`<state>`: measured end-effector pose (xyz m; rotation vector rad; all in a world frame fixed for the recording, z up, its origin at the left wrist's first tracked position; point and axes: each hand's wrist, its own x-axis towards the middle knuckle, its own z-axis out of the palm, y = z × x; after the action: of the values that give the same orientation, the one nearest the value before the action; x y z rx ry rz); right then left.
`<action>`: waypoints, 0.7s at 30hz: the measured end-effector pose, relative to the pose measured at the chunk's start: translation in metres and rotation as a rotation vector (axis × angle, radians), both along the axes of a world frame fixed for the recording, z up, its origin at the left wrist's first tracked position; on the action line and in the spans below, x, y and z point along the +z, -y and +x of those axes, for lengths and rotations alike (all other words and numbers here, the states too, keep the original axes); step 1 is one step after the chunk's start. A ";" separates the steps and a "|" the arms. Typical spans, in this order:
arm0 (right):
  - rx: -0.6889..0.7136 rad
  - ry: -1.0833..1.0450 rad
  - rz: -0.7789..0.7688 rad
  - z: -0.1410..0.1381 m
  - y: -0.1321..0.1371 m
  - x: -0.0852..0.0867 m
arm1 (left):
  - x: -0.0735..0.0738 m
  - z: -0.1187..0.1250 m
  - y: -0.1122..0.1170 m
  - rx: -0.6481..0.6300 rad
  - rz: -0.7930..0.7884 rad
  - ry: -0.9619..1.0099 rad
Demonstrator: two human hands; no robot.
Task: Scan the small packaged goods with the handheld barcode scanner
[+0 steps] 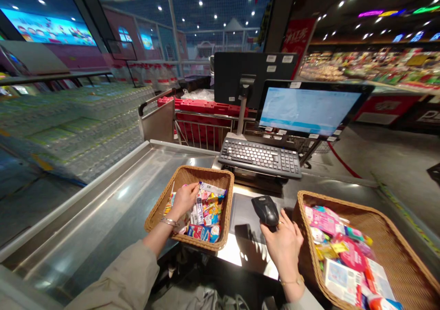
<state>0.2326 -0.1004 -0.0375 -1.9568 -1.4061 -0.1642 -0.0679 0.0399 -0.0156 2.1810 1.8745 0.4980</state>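
My left hand [185, 200] reaches into the left wicker basket [187, 170], its fingertips pinching the end of a narrow white and purple wrapped snack [213, 189]. Around it in that basket lie several small, brightly coloured snack packets [209, 207]. Held above the counter is a black barcode scanner [265, 210], with my right hand [283, 241] closed on it from the near side; its grip is mostly hidden by the hand. Shadows of the scanner and hand fall on the bright counter panel below.
A larger wicker basket [388, 214] at the right holds boxes and packets. Behind the counter stand a keyboard [259, 156], a lit screen [305, 108] and a dark monitor back [254, 74]. A metal shopping cart [206, 129] is beyond. A steel counter [127, 209] extends left.
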 end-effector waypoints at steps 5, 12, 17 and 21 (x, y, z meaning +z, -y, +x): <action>-0.008 -0.007 0.002 0.001 0.000 0.000 | -0.015 -0.011 -0.003 0.061 -0.111 0.055; 0.003 -0.010 -0.004 0.000 0.000 -0.002 | -0.033 -0.026 -0.003 0.130 -0.210 -0.022; 0.005 -0.003 0.006 0.000 -0.002 -0.003 | -0.039 -0.030 -0.002 0.133 -0.222 -0.124; 0.005 0.012 0.021 0.000 -0.004 -0.006 | -0.042 -0.029 -0.003 0.092 -0.235 -0.188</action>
<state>0.2330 -0.0965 -0.0438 -1.9378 -1.4117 -0.1882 -0.0971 0.0426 -0.0578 2.0547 2.0192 0.0826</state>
